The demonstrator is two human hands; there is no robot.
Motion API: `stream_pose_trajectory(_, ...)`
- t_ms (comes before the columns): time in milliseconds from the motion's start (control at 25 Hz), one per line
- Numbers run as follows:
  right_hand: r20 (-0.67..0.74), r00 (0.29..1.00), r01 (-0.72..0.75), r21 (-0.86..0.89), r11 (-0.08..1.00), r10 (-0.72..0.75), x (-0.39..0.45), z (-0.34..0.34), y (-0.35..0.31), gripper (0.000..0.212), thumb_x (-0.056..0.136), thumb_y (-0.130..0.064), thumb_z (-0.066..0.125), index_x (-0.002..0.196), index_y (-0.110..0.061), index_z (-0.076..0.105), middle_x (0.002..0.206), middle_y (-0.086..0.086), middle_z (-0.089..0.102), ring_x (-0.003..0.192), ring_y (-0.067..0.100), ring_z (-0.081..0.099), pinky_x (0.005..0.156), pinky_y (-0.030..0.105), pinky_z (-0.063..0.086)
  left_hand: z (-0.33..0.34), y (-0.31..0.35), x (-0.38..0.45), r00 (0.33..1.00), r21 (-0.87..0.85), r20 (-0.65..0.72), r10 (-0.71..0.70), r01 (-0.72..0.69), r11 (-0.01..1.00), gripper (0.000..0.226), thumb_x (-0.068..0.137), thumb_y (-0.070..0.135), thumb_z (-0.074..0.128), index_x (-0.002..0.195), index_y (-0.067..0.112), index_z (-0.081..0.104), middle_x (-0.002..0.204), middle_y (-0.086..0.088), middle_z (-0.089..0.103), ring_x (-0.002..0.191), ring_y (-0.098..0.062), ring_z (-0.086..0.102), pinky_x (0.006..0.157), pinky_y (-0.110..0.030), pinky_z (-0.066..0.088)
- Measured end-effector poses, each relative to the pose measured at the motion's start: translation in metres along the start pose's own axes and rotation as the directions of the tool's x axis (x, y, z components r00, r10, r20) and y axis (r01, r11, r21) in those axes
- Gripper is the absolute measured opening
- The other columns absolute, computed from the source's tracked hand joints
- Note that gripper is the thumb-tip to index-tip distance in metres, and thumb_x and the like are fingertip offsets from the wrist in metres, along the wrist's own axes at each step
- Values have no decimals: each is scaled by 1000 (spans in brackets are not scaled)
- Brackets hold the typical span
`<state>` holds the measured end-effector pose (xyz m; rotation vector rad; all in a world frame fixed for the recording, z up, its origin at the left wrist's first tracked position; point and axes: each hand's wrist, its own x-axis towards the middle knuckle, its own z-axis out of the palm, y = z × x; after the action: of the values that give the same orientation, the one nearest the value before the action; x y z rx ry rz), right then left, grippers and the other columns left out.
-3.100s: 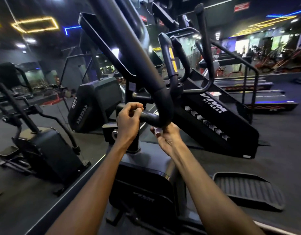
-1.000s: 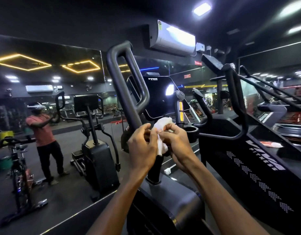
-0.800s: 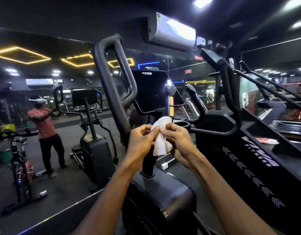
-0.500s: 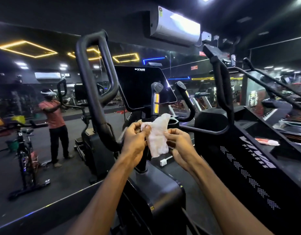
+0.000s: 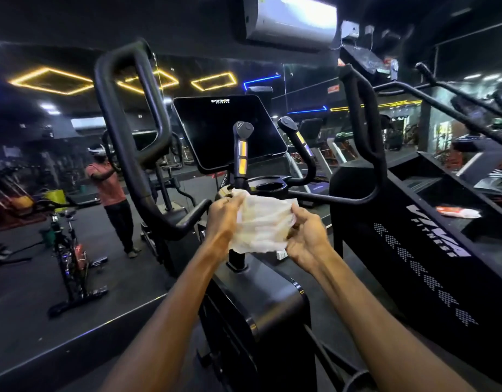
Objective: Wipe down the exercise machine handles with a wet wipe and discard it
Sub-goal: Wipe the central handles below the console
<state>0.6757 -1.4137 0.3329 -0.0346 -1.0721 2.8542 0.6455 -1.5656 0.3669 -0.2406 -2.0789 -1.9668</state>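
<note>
A white wet wipe (image 5: 262,226) is spread open between my two hands in front of the elliptical machine. My left hand (image 5: 225,215) pinches its left edge and my right hand (image 5: 306,239) pinches its right edge. The big black left loop handle (image 5: 125,137) rises to the left of my hands. The right loop handle (image 5: 365,131) stands to the right. A short grip with yellow bands (image 5: 242,154) and a second one (image 5: 299,145) stand just beyond the wipe, below the dark console screen (image 5: 230,131).
A wall mirror (image 5: 60,154) on the left reflects a person in a red shirt and a spin bike. A black stair machine (image 5: 430,244) stands close on the right. The elliptical's dark housing (image 5: 261,301) sits under my forearms. An air conditioner (image 5: 289,18) hangs overhead.
My hands left the handle base and came up holding the bunched wipe. They then drew apart and spread it open. My view swung up and right.
</note>
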Motion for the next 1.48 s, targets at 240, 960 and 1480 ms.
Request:
stream_pose_trajectory(240, -134, 990, -7, -380, 925, -48, 24, -5, 11, 13, 93, -3, 50, 91, -12, 59, 80, 10, 66, 59, 21, 62, 56, 31, 52, -5, -2, 22, 991, -22, -11, 133, -133, 991, 14, 98, 29, 57, 90, 22, 66, 96, -6, 70, 91, -31, 67, 81, -48, 58)
stream_pose_trajectory(960, 182, 965, -141, -240, 960, 188, 108, 26, 14, 44, 87, -10, 67, 125, 9, 58, 114, 25, 66, 96, 33, 67, 89, 46, 57, 12, -22, 128, 947, 326, 63, 314, -317, 890, 15, 86, 25, 74, 94, 26, 62, 87, 7, 66, 79, -6, 63, 66, -18, 51)
stream_pose_trajectory(1480, 363, 874, 472, -480, 739, -323, 207, 94, -2, 53, 106, -51, 23, 133, -15, 52, 133, 7, 55, 124, 17, 51, 113, 38, 34, 53, -39, 209, 912, 88, -394, 118, -90, 992, 13, 97, 20, 51, 98, 15, 62, 99, -11, 71, 95, -31, 67, 88, -50, 54)
